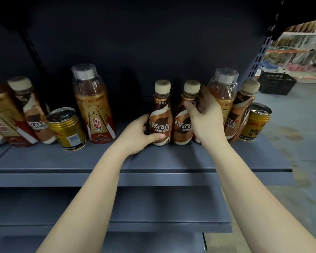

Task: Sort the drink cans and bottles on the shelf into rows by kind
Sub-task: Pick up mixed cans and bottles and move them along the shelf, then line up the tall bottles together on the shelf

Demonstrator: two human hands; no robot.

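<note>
On the grey metal shelf (62,161), two small brown plastic Nescafe coffee bottles stand upright side by side, caps up and labels facing the camera. The left hand (140,136) wraps round the left Nescafe bottle (160,115) low on its body, thumb across the front, forearm reaching up from below. The right hand (206,115) curls round the right Nescafe bottle (184,117) from its right side, fingers clamped near its shoulder. Just right of that bottle stands a tall amber bottle with a clear overcap (224,92), then another Nescafe bottle (243,110) and a gold can (255,123), all upright.
</note>
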